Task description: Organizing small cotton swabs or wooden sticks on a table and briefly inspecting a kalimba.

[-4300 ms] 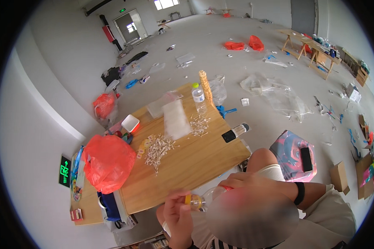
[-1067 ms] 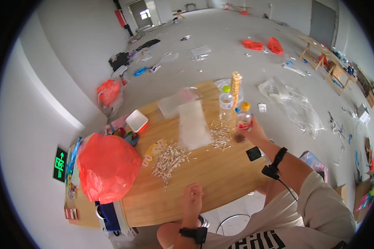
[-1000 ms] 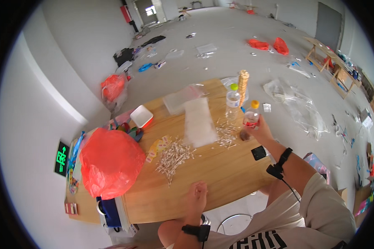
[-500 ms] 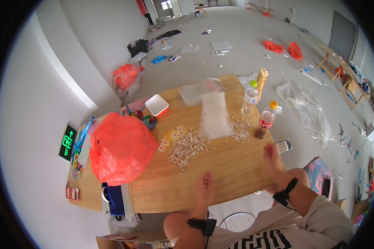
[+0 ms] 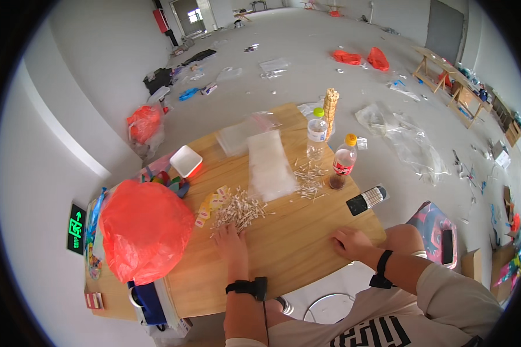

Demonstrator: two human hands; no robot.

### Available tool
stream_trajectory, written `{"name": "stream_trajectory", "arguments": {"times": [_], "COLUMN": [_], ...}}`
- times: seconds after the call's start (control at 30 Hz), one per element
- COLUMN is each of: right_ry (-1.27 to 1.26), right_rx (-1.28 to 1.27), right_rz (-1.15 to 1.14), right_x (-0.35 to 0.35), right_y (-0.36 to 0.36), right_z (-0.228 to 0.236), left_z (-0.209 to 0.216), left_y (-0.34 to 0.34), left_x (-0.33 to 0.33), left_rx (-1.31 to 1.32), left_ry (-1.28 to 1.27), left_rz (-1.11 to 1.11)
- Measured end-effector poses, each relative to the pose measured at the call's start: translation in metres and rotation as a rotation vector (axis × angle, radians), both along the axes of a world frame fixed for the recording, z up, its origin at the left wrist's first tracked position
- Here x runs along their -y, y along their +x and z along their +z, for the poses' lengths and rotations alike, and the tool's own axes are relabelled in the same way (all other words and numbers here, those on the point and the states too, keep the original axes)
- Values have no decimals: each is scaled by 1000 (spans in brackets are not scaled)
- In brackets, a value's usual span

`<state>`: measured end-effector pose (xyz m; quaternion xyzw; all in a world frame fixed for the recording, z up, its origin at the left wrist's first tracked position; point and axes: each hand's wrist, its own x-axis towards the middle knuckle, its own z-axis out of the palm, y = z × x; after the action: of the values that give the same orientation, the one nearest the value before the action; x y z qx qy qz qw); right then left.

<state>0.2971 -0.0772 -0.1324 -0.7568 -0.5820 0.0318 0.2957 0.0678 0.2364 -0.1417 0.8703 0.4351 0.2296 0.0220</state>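
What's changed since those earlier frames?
The yellow-capped bottle, held earlier, now stands upright on the table, released by the right hand, which drew back toward the table's near edge. The left hand moved forward and left to the near edge of the larger swab pile. Green-capped bottle and red bag stayed put.

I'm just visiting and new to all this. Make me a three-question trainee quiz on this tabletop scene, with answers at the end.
1. Which of the person's hands is nearer the larger pile of cotton swabs?
2. True or false: the yellow-capped bottle stands on the wooden table.
3. The big plastic bag is: a) blue, b) orange-red, c) green?

Key: 1. left hand; 2. true; 3. b.
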Motion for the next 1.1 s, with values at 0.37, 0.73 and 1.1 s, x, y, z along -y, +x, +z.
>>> {"name": "stream_trajectory", "arguments": {"times": [0.37,0.73,1.1], "right_ry": [-17,-64,-85], "right_rx": [-11,22,75], "right_rz": [-22,-29,-28], "right_x": [-1,-1,7], "right_y": [1,0,5], "right_z": [1,0,-18], "left_z": [8,11,23], "left_y": [1,-4,25], "left_x": [-9,-23,40], "left_rx": [38,860,784], "left_ry": [60,-552,-979], "left_rz": [-22,-75,-388]}}
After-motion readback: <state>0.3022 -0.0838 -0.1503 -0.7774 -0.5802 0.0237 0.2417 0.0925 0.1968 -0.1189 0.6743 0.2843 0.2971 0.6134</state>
